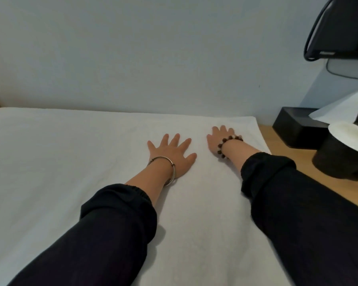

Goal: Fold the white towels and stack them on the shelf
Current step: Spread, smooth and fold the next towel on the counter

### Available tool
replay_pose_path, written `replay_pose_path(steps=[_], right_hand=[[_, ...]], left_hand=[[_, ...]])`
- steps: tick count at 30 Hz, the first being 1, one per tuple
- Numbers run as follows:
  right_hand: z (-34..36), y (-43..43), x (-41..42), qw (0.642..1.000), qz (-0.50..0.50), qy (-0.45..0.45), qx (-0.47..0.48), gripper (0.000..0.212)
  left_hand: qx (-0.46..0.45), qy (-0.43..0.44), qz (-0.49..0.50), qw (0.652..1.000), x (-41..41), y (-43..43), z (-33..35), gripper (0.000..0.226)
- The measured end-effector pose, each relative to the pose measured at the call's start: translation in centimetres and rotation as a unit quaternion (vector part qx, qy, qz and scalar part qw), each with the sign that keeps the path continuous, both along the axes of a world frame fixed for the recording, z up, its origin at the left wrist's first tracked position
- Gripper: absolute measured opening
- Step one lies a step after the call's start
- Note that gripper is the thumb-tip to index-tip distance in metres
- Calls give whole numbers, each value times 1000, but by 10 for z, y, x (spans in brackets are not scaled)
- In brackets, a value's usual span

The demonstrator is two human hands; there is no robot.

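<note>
Towel (74, 166) lay spread flat over surface (285, 155), far edge along wall (153, 58), right edge stopping short of bare wood. Left hand (175, 154) rested flat on towel, palm down, fingers straight and splayed, gripping nothing; bangle (170, 162) on wrist. Right hand (220, 138) just beside it, nearer towel's far right corner, also palm down, fingers extended, partly hidden behind bead bracelet (225, 144). Both hands on towel's right half. Black box (298, 126) and dark cup (339, 162) stood on wood right of towel, apart from it.
</note>
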State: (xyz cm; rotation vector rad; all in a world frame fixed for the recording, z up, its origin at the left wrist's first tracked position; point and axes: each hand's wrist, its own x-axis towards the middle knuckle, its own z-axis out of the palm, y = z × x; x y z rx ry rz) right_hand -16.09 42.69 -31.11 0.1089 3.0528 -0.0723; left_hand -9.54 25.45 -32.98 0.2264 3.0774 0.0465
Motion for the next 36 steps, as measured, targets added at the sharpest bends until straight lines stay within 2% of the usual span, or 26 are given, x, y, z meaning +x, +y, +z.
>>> replay_pose_path(steps=[3, 7, 9, 11, 13, 21, 25, 30, 33, 36], right_hand=[[-7, 32, 17, 1000, -3, -2, -21, 59], [6, 62, 19, 989, -139, -28, 29, 62], [6, 38, 25, 992, -117, -11, 37, 65], [-4, 10, 39, 999, -40, -9, 0, 64], [-15, 4, 51, 1000, -6, -18, -23, 63], [-4, 41, 72, 991, -122, 12, -44, 62], [1, 21, 98, 997, -60, 22, -39, 61], [6, 4, 145, 998, 22, -48, -28, 56], [-7, 6, 172, 998, 45, -30, -17, 60], [-13, 30, 188, 998, 55, -14, -22, 61]], left_hand=[[-1, -1, 0, 1000, 1, 0, 1, 63], [0, -2, -1, 1000, 1, 0, 2, 63], [-3, -4, -1, 1000, 1, 0, 1, 63], [-4, -4, 0, 1000, -2, -1, 0, 64], [-4, -5, 1, 1000, -3, -2, -1, 65], [21, 1, 8, 1000, 17, 0, 17, 53], [21, -21, 0, 1000, 47, 6, 25, 38], [24, -71, -25, 997, 86, 17, 24, 44], [27, -56, -11, 998, 111, 18, 11, 56], [20, 2, -29, 999, 124, 12, 1, 59]])
